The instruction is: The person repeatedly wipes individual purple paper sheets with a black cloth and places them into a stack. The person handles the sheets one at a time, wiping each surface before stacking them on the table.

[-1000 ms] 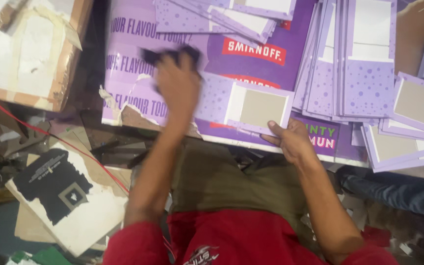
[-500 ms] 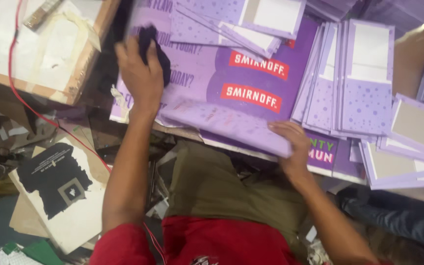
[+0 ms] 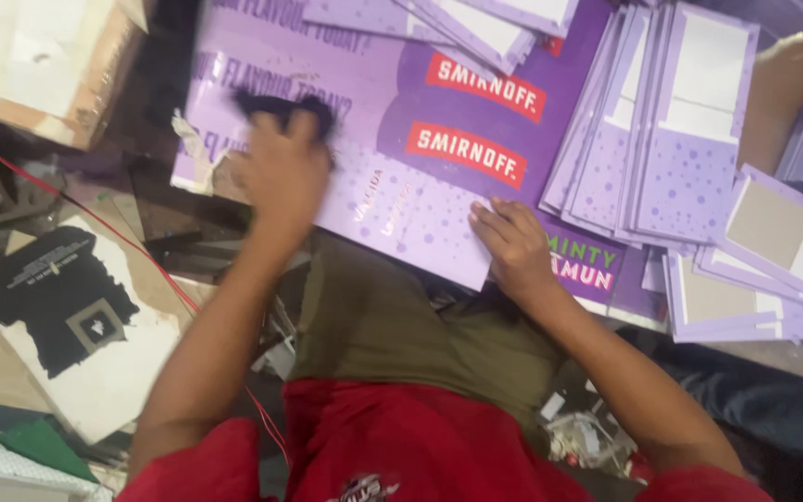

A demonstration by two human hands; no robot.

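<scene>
Head view: left hand (image 3: 281, 177), motion-blurred, fingers curled around a dark cloth (image 3: 285, 112) pressed on the large purple printed sheet (image 3: 392, 200) lying across the person's lap. Right hand (image 3: 513, 246) open, flat, fingers spread on the sheet's near edge; 1 fanned stack of purple cards (image 3: 662, 158) just right of it.

A large printed sheet (image 3: 401, 177) lies in front of the person, with the left hand (image 3: 281, 177) resting on its left part, gripping a cloth (image 3: 281, 107), and the right hand (image 3: 513, 246) pressing flat on its near right edge. A fanned stack of cards (image 3: 671, 139) lies to the right of the sheet, more loose cards (image 3: 755, 279) nearer and further right, and another pile of cards (image 3: 457, 23) overlaps the sheet's far edge. Left of the sheet sits a wooden box (image 3: 48, 65), and a torn board (image 3: 76, 325) lies on the floor below it, with a thin cable (image 3: 95, 218) running across between them
</scene>
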